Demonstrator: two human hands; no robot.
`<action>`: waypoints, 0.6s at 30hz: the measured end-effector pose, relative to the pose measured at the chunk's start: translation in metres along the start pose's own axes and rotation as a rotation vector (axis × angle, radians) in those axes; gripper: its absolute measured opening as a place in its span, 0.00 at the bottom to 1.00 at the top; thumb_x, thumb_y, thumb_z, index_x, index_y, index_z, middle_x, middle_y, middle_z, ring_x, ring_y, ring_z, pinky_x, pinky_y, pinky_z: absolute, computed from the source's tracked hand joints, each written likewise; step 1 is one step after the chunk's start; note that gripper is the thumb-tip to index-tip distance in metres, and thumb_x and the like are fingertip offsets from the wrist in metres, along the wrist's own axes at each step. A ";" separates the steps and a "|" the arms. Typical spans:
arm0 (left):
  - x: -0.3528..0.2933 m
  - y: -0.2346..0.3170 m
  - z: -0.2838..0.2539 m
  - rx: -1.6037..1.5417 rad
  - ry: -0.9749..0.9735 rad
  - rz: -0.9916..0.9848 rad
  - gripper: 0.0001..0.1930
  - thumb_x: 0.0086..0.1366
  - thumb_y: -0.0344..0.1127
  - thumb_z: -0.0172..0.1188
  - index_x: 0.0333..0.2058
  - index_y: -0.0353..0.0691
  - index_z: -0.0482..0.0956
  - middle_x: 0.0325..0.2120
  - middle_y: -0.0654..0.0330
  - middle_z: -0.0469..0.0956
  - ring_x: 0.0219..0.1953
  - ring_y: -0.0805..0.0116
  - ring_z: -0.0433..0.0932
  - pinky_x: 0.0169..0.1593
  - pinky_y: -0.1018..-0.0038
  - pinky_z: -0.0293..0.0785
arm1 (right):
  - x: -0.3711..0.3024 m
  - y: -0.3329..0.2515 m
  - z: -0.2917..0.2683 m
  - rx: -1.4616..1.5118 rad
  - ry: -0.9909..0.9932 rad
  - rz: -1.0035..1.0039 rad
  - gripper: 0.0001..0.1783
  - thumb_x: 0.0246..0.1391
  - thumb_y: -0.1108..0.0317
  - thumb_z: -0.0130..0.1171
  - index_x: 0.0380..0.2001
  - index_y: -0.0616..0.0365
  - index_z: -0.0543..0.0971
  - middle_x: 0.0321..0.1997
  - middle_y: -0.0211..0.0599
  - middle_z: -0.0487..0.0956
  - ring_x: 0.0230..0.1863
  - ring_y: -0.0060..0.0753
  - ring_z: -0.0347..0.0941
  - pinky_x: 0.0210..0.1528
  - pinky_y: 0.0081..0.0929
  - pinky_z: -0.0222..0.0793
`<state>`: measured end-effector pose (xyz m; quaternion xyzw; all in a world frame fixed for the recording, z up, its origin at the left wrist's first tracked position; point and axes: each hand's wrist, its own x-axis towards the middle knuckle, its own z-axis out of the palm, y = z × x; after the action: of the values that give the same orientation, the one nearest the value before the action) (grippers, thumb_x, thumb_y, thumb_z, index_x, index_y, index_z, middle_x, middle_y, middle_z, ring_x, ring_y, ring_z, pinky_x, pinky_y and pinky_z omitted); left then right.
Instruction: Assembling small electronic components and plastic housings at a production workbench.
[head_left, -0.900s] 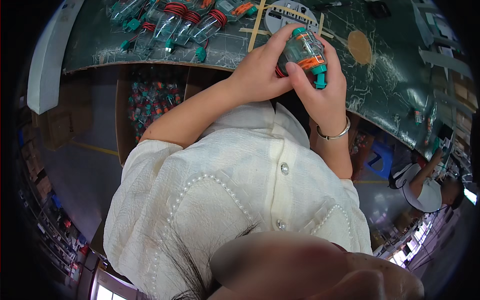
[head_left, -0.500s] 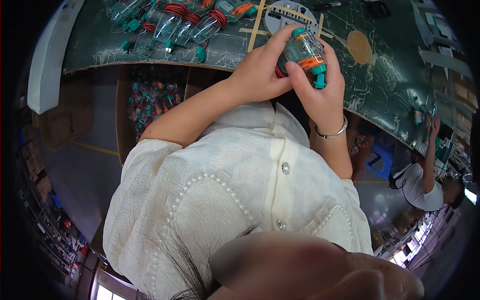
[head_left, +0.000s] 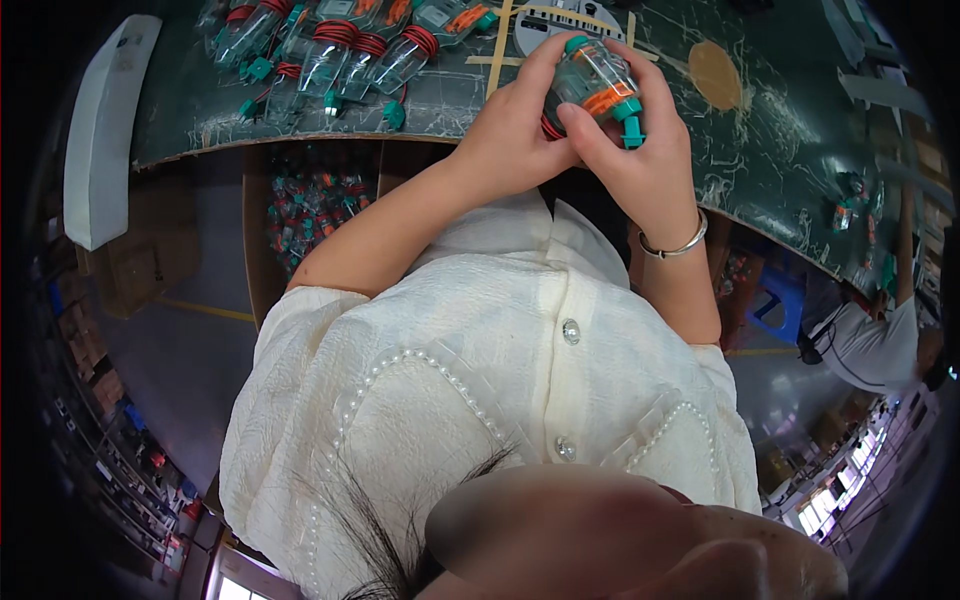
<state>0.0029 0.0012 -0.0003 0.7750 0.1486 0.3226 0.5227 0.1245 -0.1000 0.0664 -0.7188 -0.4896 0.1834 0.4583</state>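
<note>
Over the near edge of the green worktable, both hands hold a clear bottle-shaped unit (head_left: 595, 72) with teal ends and orange parts inside. My left hand (head_left: 510, 135) is closed round its left side, its fingertips near the upper teal end. On the other side my right hand (head_left: 645, 160) grips it, thumb across the front and fingers behind. A teal plug-like piece (head_left: 632, 131) juts from its lower end. Red wire (head_left: 551, 127) shows beside my left palm; the rest of it is hidden. Similar clear units (head_left: 400, 62) with red wire coils lie in a group to the left.
A round grey-white fixture (head_left: 570, 25), bordered by tan tape strips (head_left: 499, 50), sits beyond my hands. Under the table is a cardboard box (head_left: 260, 220) of small teal-and-red parts. A person (head_left: 875, 345) works at the far right, near a blue stool (head_left: 778, 303). A long white piece (head_left: 110, 140) stands at left.
Both hands and the held unit sit slightly higher in the picture, still gripping. The person at right has shifted, arm drawn farther toward the picture's edge.
</note>
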 end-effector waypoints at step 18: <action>0.006 0.002 0.004 0.176 -0.058 0.049 0.45 0.56 0.34 0.67 0.69 0.46 0.52 0.46 0.41 0.78 0.42 0.39 0.81 0.42 0.58 0.79 | 0.006 -0.006 -0.030 -0.475 -0.150 0.016 0.51 0.42 0.49 0.75 0.67 0.58 0.66 0.45 0.49 0.82 0.42 0.38 0.82 0.42 0.29 0.77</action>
<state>0.0103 0.0007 0.0028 0.8305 0.1421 0.2985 0.4484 0.1455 -0.1090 0.0878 -0.7945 -0.5460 0.1196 0.2374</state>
